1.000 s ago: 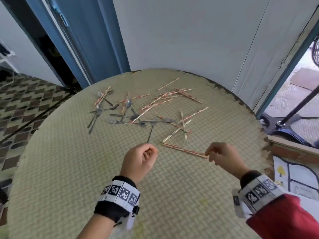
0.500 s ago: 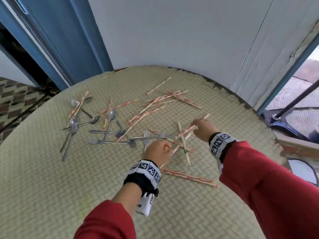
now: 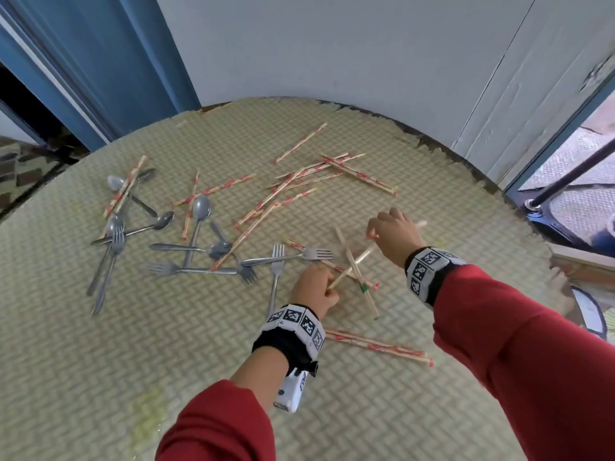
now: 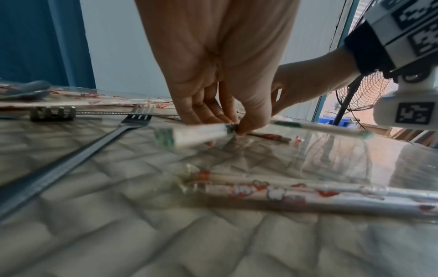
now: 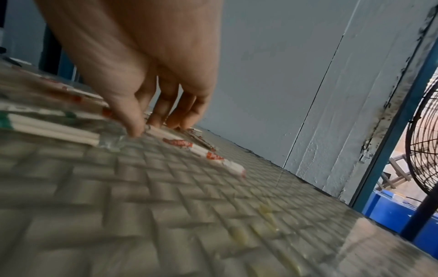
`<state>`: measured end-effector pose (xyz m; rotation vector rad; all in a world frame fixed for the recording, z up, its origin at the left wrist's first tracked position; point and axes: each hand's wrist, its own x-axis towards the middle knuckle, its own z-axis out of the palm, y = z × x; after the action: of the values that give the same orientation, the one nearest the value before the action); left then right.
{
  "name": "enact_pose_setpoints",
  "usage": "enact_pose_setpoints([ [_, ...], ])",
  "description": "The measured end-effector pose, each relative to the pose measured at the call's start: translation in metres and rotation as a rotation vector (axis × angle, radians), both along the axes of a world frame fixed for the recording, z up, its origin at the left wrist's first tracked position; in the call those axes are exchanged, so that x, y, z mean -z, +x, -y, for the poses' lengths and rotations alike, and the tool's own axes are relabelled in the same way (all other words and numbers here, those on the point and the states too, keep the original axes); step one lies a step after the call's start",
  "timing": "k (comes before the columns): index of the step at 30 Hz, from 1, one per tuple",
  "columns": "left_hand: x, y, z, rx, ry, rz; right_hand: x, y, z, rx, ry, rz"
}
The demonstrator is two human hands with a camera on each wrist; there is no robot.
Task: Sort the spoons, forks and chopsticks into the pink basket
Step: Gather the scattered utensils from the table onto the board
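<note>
From the head camera, a round table covered with a woven-pattern mat carries scattered cutlery: spoons and forks lie to the left, and wrapped chopsticks printed in red spread across the far middle. The left hand reaches low over the mat near the centre, its fingers curled and pinching the near end of a green-marked chopstick packet, beside a fork's handle. The right hand is farther out and to the right, fingers bent down onto a red-printed chopstick packet whose pale end pokes out past the hand. Another red-printed pair lies nearest the person, just behind the left wrist. No pink basket appears in any view. From the left wrist camera, the left hand pinches the green-marked packet between thumb and fingertips just above the mat, with a fork to its left and the near red-printed pair in the foreground. From the right wrist camera, the right hand has its thumb and fingertips pressed on the red-printed packet lying on the mat; whether it truly grips it is unclear through the blur.
</note>
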<state>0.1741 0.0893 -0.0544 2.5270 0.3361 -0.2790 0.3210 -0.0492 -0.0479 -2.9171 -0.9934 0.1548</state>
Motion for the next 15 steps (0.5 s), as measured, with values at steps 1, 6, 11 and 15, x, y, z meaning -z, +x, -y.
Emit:
enact_pose_setpoints([
  [1, -0.001, -0.001, -0.002, -0.004, 0.01, -0.001, -0.003, -0.001, -0.001, 0.011, 0.062, -0.001],
  [6, -0.005, -0.014, -0.014, -0.1, -0.01, -0.038, -0.025, -0.016, -0.012, 0.217, 0.455, -0.186],
  [11, -0.005, -0.03, -0.016, -0.047, -0.022, -0.051, -0.025, -0.053, -0.031, 0.383, 0.362, -0.671],
  [15, -0.011, -0.039, -0.007, -0.025, -0.035, -0.002, -0.016, -0.075, -0.037, 0.298, 0.24, -0.587],
])
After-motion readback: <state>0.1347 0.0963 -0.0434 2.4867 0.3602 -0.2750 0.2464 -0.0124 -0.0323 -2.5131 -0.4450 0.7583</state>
